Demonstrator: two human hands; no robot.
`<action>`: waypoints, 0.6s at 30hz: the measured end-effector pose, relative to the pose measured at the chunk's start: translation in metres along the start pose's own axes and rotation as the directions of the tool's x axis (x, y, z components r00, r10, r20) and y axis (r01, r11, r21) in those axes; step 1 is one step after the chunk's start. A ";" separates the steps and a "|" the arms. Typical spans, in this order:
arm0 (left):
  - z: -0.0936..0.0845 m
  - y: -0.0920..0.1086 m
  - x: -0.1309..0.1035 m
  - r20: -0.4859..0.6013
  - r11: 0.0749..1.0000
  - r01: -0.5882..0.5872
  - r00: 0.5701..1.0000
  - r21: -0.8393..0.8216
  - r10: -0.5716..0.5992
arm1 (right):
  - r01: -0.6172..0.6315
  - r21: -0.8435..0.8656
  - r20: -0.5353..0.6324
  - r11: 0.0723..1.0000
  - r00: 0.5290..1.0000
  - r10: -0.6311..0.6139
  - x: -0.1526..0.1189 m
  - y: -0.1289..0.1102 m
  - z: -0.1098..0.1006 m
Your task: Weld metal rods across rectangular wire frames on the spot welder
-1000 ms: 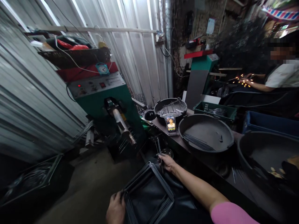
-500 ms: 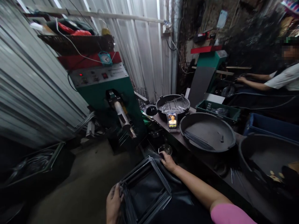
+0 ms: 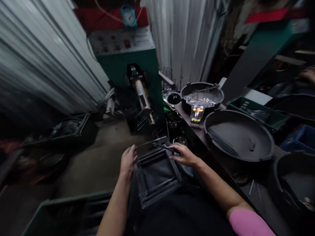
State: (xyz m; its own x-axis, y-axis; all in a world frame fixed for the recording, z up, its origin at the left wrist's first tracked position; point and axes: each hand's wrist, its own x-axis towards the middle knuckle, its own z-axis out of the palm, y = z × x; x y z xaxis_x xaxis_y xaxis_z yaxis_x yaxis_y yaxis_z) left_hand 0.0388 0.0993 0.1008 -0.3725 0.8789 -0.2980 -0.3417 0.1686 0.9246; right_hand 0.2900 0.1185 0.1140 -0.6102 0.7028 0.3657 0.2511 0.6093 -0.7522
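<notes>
Gripping a thin wire frame (image 3: 150,142) by its left side, the left hand (image 3: 129,161) is closed, fingers curled over the edge; head view, some blur. Right hand (image 3: 183,154) closed round a dark, slim tool (image 3: 163,147), its far end over the frame's upper edge; exact kind of tool cannot be told. Both hands above the lap, where a stack (image 3: 161,194) of square frames lies tilted on dark cloth (image 3: 167,223). Frame at the top of the stack; whether fully clear of it, cannot tell.

Surface: brownish bench (image 3: 183,114) running off to the right, dim. On it a round black pan (image 3: 213,106) of wire pieces, a lit phone (image 3: 197,113) propped just beside, then a wider pan (image 3: 246,134) with dark rods along its left side. Loose rods (image 3: 251,187) nearer the person.

Room: poorly lit. Corrugated metal wall (image 3: 183,59) behind; green machine (image 3: 128,60) against it, red along the top, teal clock (image 3: 128,17) hung there. Bare floor (image 3: 105,147) to the left, with a crate (image 3: 83,126) of metal pieces. Far right, a co-worker's hand (image 3: 308,73), blurred.
</notes>
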 end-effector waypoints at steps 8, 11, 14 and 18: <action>0.053 0.015 0.042 0.071 0.990 -0.057 0.995 -0.128 0.067 | 0.089 -0.185 0.428 0.979 0.904 -0.002 0.018 -0.027 0.038; 0.058 0.013 0.045 0.077 0.985 -0.073 0.993 -0.156 0.086 | 0.063 -0.308 0.442 0.949 0.893 0.084 0.017 -0.028 0.041; 0.061 0.012 0.048 0.073 0.980 -0.081 0.993 -0.181 0.096 | 0.047 -0.387 0.444 0.921 0.885 0.142 0.020 -0.029 0.040; 0.065 0.013 0.047 0.075 0.975 -0.095 0.991 -0.200 0.112 | 0.038 -0.431 0.456 0.902 0.871 0.182 0.023 -0.031 0.040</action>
State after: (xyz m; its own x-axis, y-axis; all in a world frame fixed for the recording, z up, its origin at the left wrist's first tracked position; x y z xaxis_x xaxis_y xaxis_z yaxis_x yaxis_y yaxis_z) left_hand 0.0733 0.1720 0.1143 -0.3421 0.9234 -0.1743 -0.4706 -0.0078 0.8823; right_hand 0.2378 0.1011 0.1234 -0.8288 0.5553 -0.0684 0.5272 0.7341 -0.4280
